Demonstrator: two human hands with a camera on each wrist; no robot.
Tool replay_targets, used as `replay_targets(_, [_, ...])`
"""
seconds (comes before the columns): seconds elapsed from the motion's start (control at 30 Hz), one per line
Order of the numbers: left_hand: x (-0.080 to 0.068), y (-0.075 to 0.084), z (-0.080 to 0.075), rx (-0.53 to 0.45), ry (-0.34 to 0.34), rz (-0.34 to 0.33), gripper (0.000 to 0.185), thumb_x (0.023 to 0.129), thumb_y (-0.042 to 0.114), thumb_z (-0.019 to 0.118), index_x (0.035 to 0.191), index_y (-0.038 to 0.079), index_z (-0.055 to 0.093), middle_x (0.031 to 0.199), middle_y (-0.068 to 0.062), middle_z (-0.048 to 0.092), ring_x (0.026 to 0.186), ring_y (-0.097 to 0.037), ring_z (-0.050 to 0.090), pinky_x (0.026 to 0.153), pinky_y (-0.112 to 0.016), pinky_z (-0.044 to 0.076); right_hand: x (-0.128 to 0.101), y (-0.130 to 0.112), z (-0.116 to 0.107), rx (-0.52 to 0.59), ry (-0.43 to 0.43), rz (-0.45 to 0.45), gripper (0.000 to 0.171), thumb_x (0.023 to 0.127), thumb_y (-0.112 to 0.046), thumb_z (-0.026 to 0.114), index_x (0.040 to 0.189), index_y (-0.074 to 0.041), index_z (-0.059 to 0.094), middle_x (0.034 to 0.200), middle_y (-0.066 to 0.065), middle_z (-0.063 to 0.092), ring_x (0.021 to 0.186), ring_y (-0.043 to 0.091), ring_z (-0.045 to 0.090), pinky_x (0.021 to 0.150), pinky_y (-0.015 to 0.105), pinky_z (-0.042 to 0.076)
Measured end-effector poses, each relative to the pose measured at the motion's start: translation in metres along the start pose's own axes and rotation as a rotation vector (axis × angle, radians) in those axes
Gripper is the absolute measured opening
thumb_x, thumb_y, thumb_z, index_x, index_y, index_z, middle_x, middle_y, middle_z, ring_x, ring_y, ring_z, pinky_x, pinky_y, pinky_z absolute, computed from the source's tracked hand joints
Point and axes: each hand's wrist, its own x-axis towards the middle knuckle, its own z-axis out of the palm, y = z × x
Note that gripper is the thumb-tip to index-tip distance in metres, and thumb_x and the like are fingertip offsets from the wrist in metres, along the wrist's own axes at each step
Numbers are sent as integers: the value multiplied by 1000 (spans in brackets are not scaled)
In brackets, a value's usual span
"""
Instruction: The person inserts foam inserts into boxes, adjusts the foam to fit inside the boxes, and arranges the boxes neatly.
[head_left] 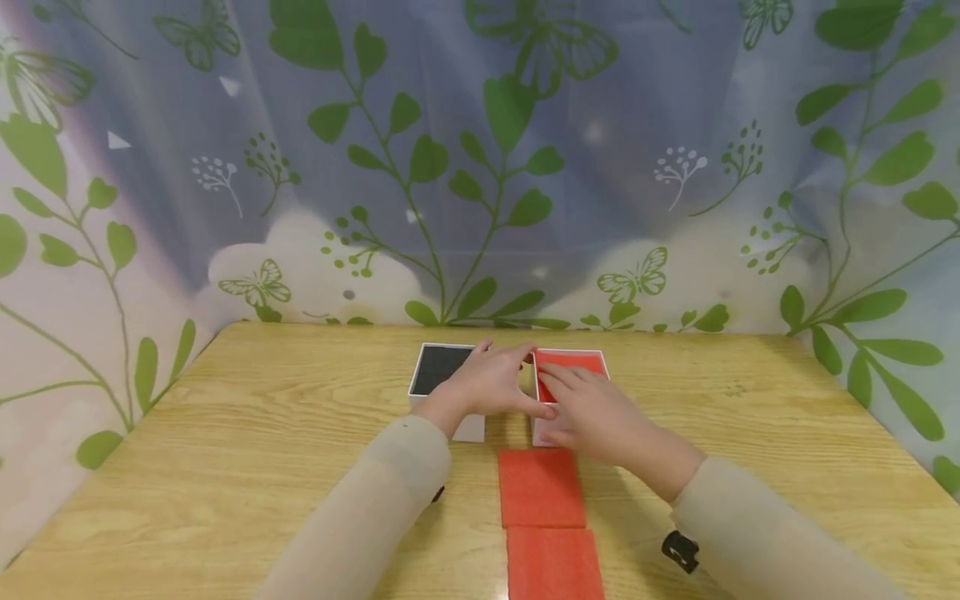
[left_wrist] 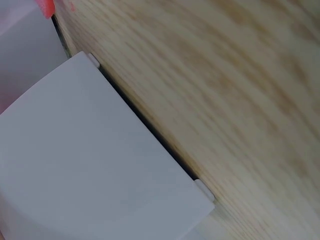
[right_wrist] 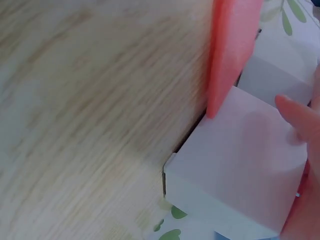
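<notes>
Two white boxes sit side by side at the far-middle of the wooden table (head_left: 225,433), and much of both is hidden: the left hand (head_left: 491,382) covers the right part of the black-lined box (head_left: 437,370), the right hand (head_left: 592,412) covers the near half of the red-lined box (head_left: 572,363). Wrist cams help little; the left wrist view shows only a blank white box wall (left_wrist: 100,165) and blurred wood grain, no fingers in shot. Right wrist view shows a white box wall (right_wrist: 240,160), a red edge (right_wrist: 230,50) at 12 o'clock, and one fingertip (right_wrist: 295,112) resting on the wall at 3 o'clock; rest of the hand cut off. Count: 2 boxes, 2 red foam pads, 2 hands. Pads lie flat at 6 o'clock from the boxes, the nearer one (head_left: 553,562) cut off by the frame edge, the farther one (head_left: 542,487) just below the right hand. Left hand lies on its box, fingers fairly straight, tips reaching toward 3 o'clock to the gap btwn boxes. Right hand lies over the red-lined box's near wall, fingers extended toward 10 o'clock, thumb near the left hand; cannot tell if either hand truly clamps anything.
</notes>
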Motion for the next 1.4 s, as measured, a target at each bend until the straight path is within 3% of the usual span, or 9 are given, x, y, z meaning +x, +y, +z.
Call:
replay_targets(0.17, [1,0,-1,3,0,1,101,71,66,66,147,11,29,133,3,51,120,-11,48,112,-44,6,3,-1,1,-39,-40,5,78,82,-44,68,136,6,41,141,19,39,126,37,40,100,53,34])
replay_targets(0.6, [2,3,-2,-11,-6,1,102,69,70,64,146,12,31,137,3,48,123,-14,46,112,-43,5,15,13,-1,23,-36,-12,84,81,-42,70,139,7,36,144,20,35,131,37,33,101,55,31])
replay_targets(0.97, [1,4,-3,12,4,-5,99,71,65,66,146,12,31,133,3,52,120,-12,48,112,-44,7,-7,0,-7,31,-12,-28,68,83,-38,69,134,2,47,136,15,46,125,34,42,101,56,31])
replay_targets(1.4, [1,0,0,1,6,-4,99,70,66,66,146,13,31,131,3,53,119,-13,50,111,-45,7,-11,0,-6,84,5,-60,60,83,-29,71,131,1,50,131,14,50,121,33,45,99,54,34])
